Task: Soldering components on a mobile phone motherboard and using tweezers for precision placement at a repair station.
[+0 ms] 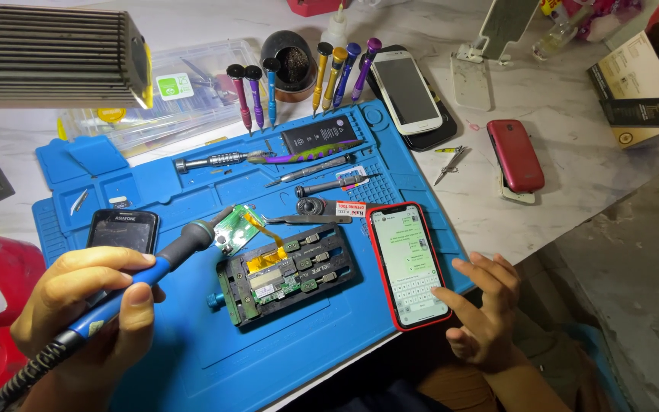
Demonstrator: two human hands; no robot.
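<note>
Left hand (89, 305) closed around the blue handle of a soldering iron (146, 271), thumb on top, fingers wrapped under; black cord trails off at lower left. Iron's tip points up and right, ending at a small green board (232, 229) just above the black clamp (287, 271). Clamp sits mid-mat, holding a circuit board with an orange flex strip. Right hand (482, 305) loose, fingers spread, holding nothing; index finger touches the lower edge of a lit red phone (409, 263) lying flat on the right edge of the blue mat (192, 358). A dark phone (122, 230) lies on the mat just above the left hand. Upper mat: tweezers, loose drivers, a battery (318, 136). A row of coloured screwdrivers (299, 76) stands behind. On the marble table (573, 175), a white phone (406, 91) and a dark red phone (515, 155), well apart from both hands.
</note>
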